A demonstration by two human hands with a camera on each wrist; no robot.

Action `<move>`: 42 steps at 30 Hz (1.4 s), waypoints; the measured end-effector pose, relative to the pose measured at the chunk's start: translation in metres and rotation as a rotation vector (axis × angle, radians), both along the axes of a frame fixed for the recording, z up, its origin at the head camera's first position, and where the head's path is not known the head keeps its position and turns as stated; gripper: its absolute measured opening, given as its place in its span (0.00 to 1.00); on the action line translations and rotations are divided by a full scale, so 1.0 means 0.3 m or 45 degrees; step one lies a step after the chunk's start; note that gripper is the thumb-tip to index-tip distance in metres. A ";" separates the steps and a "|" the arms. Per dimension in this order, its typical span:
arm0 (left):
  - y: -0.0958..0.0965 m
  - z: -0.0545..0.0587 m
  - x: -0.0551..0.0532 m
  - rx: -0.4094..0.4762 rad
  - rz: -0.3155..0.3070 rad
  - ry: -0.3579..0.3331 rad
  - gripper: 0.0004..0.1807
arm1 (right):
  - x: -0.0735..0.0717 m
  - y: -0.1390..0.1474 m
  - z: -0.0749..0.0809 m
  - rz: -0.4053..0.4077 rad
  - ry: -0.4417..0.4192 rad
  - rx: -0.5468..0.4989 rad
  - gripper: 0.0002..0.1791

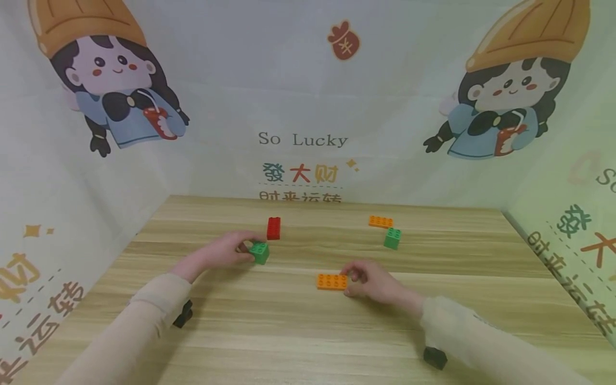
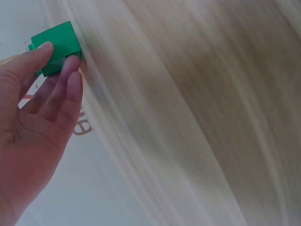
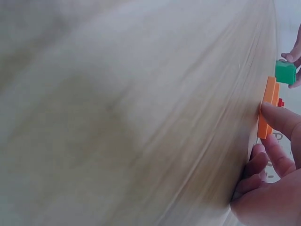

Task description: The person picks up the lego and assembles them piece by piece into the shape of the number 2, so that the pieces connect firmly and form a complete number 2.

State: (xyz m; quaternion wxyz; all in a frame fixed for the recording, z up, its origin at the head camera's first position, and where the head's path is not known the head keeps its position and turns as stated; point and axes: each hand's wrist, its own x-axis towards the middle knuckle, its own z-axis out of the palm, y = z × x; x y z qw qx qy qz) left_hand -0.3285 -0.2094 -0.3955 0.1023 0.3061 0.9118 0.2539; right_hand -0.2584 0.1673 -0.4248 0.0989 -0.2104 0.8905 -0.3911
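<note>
My left hand pinches a green toy building brick between thumb and fingers, left of the table's middle. In the left wrist view the thumb lies on one side of the green brick and the fingertips on the other. My right hand pinches the right end of a flat orange building brick, studs facing up. The right wrist view shows the thumb against the orange brick, a fingertip at its lower end. A red brick lies just beyond the left hand.
Toward the back right, a second flat orange brick lies close to a second green brick. All rest on a wood-grain table. A printed cloth hangs behind the table and along its sides.
</note>
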 end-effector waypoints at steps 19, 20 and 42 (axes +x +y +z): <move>0.021 -0.015 0.017 0.155 0.069 -0.195 0.23 | 0.012 0.019 0.003 0.071 -0.065 -0.050 0.18; 0.023 -0.015 0.019 0.161 0.067 -0.195 0.23 | 0.010 0.020 0.003 0.079 -0.064 -0.052 0.18; 0.093 -0.025 0.063 0.176 0.072 -0.167 0.23 | 0.006 0.024 -0.008 0.099 -0.073 -0.070 0.19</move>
